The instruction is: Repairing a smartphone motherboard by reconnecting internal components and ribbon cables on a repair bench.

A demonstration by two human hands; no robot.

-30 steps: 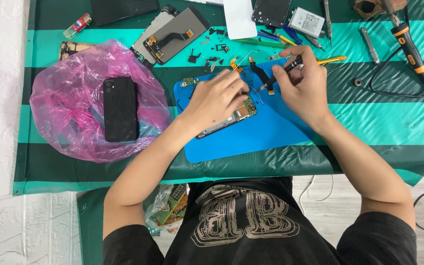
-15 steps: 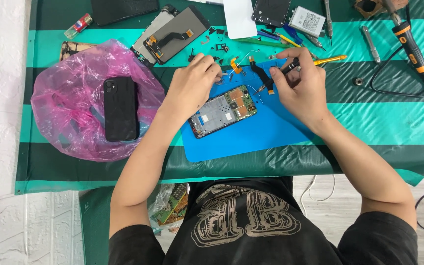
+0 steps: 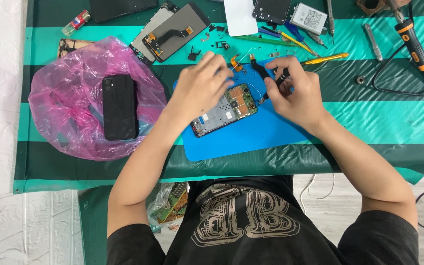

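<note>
An opened phone body (image 3: 225, 110) with its circuit board showing lies tilted on a blue mat (image 3: 251, 137). My left hand (image 3: 203, 86) hovers over the phone's upper left edge, fingers bent toward the small parts by the mat's top edge; what it pinches, if anything, is hidden. My right hand (image 3: 295, 93) grips a thin black-handled tool (image 3: 274, 84) whose tip points down at the phone's top right corner.
A pink plastic bag (image 3: 89, 98) with a black phone (image 3: 119, 107) on it lies to the left. Screen panels (image 3: 172, 30), a white card (image 3: 240, 17), a battery (image 3: 309, 17), tweezers, screwdrivers and a corded soldering iron (image 3: 414, 41) sit along the back of the green striped table.
My left hand lifted off the phone body, reached to the small parts at the mat's top edge, and is now back beside the phone. The right hand stayed in place with its tool.
</note>
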